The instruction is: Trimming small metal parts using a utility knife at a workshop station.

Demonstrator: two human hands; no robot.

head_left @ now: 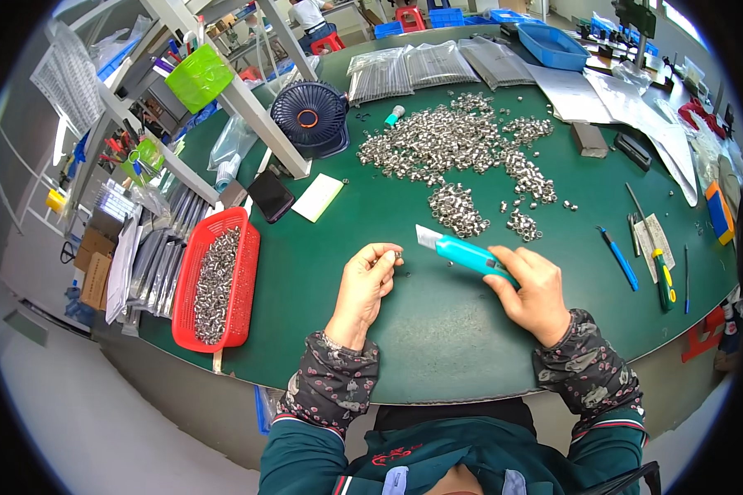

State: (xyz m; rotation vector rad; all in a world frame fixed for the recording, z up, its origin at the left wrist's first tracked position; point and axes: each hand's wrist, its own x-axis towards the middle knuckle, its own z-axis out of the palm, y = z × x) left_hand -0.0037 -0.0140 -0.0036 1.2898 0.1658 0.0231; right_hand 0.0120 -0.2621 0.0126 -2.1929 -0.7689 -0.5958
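the left hand (366,285) is curled up, and its thumb and first finger pinch a tiny metal ring (398,256) at the fingertips. the ring is very small, so its shape is hard to see. the right hand (533,290) is closed tight around a teal box cutter (464,252). the short blade sticks out and points toward the left hand, close to the ring but not touching it.

both hands float just above a green table (437,330). past the right hand, farther from the person, sit small clumps of shiny metal rings (458,208), and past those lies a big spread-out pile of the same rings (454,136). out to the side of the left hand, well apart from it, is a red basket (243,280) with more rings inside. beyond the left hand lie a black phone (270,195) and a white card (318,197), and farther on a dark blue round fan (309,118). out to the side of the right hand lie a blue pen (619,259) and a green and yellow tool (663,280).
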